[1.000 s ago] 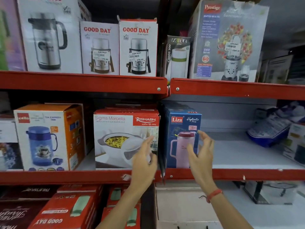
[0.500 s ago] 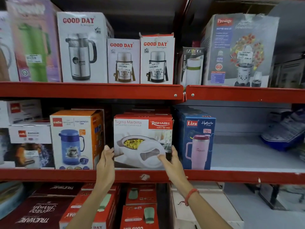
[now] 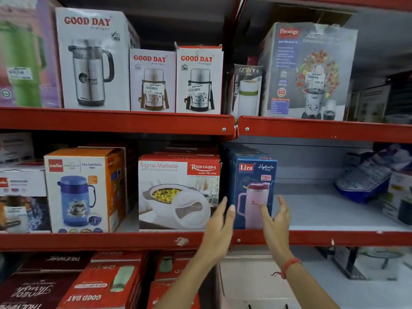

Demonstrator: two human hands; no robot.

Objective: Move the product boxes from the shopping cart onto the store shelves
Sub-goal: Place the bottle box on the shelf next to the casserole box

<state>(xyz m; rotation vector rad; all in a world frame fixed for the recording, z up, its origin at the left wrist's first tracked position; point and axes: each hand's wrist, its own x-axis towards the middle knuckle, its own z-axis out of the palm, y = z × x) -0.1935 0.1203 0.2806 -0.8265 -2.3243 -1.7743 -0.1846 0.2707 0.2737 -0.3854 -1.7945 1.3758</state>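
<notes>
Head view: we see the blue box [image 3: 253, 188] upright on the middle shelf [image 3: 334, 238], just right of the casserole box [image 3: 178, 192]. Our left hand [image 3: 219, 228] and right hand [image 3: 275, 221], fingers spread, flank its lower front, gripping nothing.

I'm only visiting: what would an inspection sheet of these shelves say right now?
Surface: middle shelf, bare grey to the right of the boxes.
Job's things: Liza box upright beside Rishabh casserole box; Cello box further left.
Clutter: blue packet lying far right.
Grippers: left hand and right hand open, flanking the Liza box's lower part.
Cables: nothing seen.
Surroundings: Good Day boxes above.
</notes>
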